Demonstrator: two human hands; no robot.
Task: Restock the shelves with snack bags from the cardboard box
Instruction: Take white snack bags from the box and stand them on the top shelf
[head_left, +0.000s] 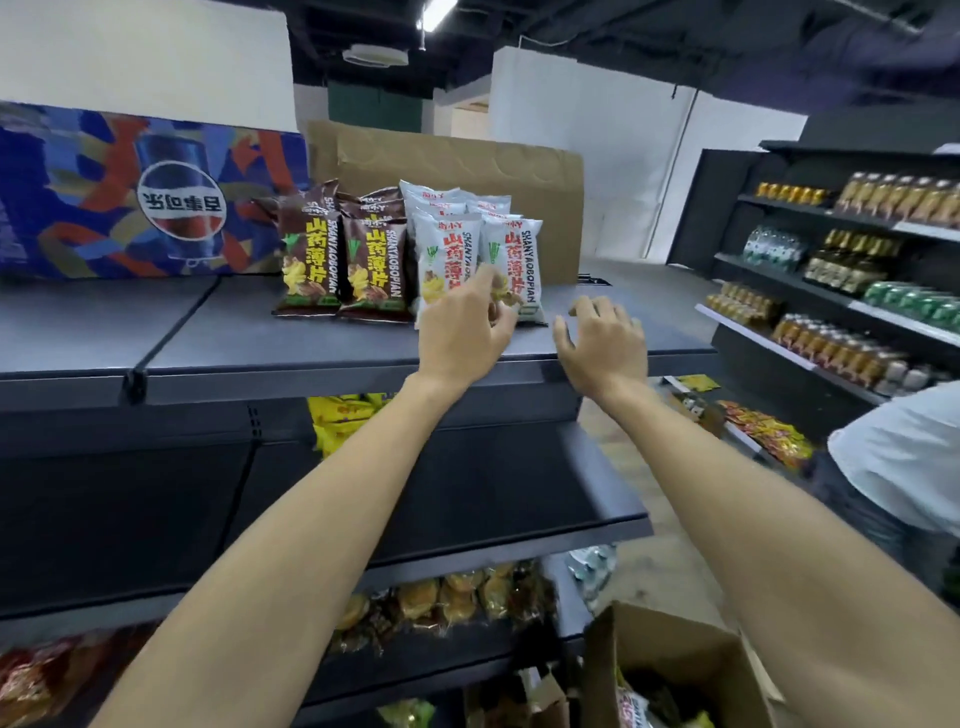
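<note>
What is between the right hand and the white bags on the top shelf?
Only bare shelf separates the right hand from the white bags, in the head view.

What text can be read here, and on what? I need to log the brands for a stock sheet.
"SHANYAOBOPIAN" and "山药薄片" in yellow: brown snack bags on the top shelf.
"SHANYAOBOPIAN" and "山药薄片" in red: white snack bags, touched by the left hand.
Small logo at the bag tops: too blurred.
Pepsi-style globe with mirrored Chinese characters: blue carton; not reliably readable.
Bottles on the far shelves: too small.
</note>
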